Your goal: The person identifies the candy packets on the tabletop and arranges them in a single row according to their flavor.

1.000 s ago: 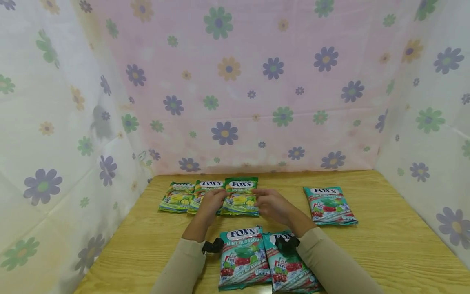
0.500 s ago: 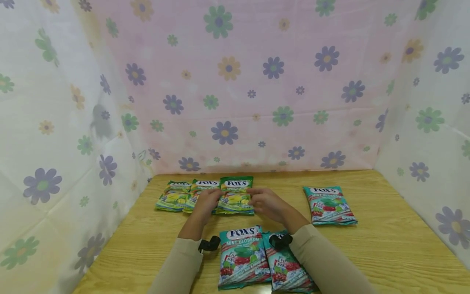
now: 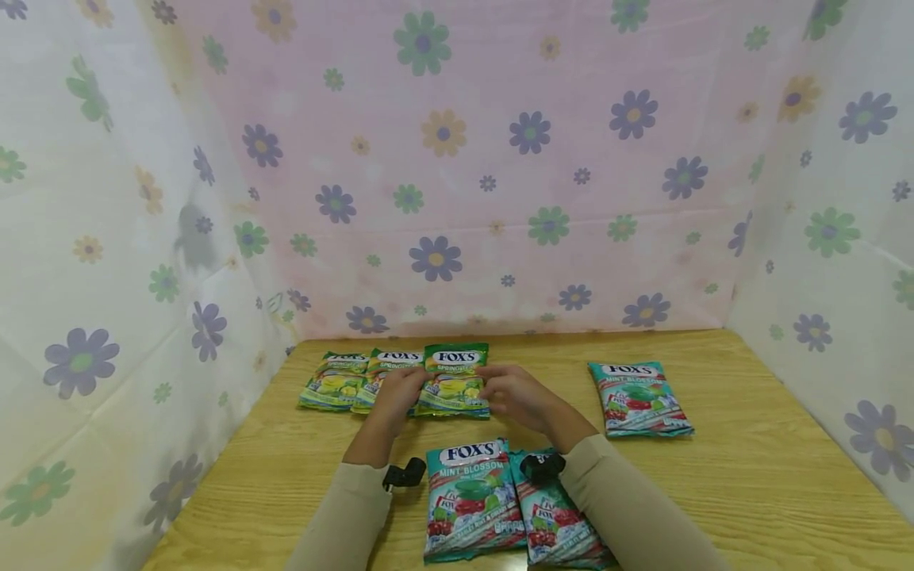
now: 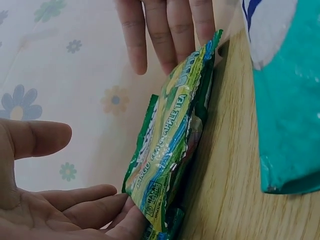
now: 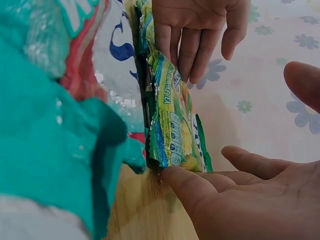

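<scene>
In the head view, a green and yellow Fox's candy bag [image 3: 451, 390] lies face up on the table between my two hands. My left hand [image 3: 397, 394] touches its left side, partly over the neighbouring green candy bag [image 3: 394, 363]. At its right side is my right hand [image 3: 521, 399], fingertips at the edge. The left wrist view has the fingers [image 4: 90, 207] fairly straight against the bag's end, thumb apart. In the right wrist view, extended fingers [image 5: 192, 187] meet the opposite end, and that thumb also stays off the bag. Farthest left sits another green candy bag [image 3: 332, 382].
Two teal Mint Blossom candy bags lie close to me, one in the middle [image 3: 471, 503] and one [image 3: 560, 511] partly under my right forearm. A third teal bag [image 3: 640, 400] lies at the right of the wooden table [image 3: 721, 444]. Flowered cloth [image 3: 493, 262] encloses the back and sides.
Both hands have slid a little to the left with the green candy bag between them. The other two green bags have shifted slightly left too. The teal bags stay put.
</scene>
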A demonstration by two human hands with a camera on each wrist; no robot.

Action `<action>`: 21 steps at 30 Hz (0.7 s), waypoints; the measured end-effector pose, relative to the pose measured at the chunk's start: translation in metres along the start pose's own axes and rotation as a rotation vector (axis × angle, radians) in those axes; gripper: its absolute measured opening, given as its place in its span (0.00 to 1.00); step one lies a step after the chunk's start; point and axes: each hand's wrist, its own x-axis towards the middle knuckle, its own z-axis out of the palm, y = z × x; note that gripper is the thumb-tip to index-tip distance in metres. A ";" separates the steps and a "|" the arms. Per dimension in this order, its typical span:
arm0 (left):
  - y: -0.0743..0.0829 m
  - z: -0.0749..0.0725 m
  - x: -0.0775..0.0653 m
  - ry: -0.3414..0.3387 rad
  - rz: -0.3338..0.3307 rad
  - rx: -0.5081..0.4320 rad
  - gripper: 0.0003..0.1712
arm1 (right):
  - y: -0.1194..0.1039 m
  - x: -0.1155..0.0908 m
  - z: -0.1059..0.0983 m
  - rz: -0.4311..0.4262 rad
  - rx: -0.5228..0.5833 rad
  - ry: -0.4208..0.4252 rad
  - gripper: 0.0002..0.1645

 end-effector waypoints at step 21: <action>0.011 0.001 -0.007 0.009 0.018 0.037 0.36 | -0.003 -0.004 -0.006 -0.013 -0.070 -0.023 0.47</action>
